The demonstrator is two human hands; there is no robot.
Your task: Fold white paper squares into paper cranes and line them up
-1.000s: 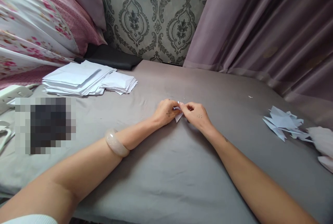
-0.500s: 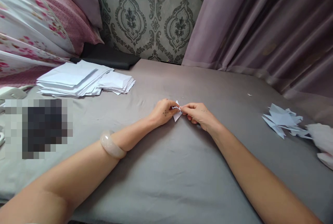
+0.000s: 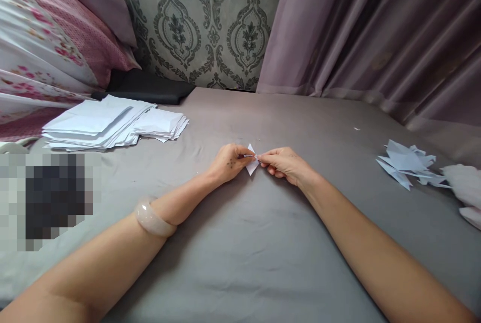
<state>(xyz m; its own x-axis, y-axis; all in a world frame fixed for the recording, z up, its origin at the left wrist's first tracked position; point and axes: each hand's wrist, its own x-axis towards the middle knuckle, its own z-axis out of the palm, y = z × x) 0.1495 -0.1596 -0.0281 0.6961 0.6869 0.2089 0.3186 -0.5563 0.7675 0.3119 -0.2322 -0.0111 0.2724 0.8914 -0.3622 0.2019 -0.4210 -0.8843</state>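
While the left hand [image 3: 228, 164] is pinching a small folded paper [image 3: 250, 168] near the middle of the grey sheet [image 3: 240, 253], the right hand [image 3: 283, 164] is pinching its right-side tip, other fingers curling under. Points are sticking out, so it's looking well along; can't tell if it's finished. Folded pieces [image 3: 405, 155] are lying near the sheet's right edge, apparently done. Paper stacks [image 3: 88, 116] are sitting toward the far left corner, looking flat and unshaped.

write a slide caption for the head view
Left hand and right hand pinch a small folded white paper between them.
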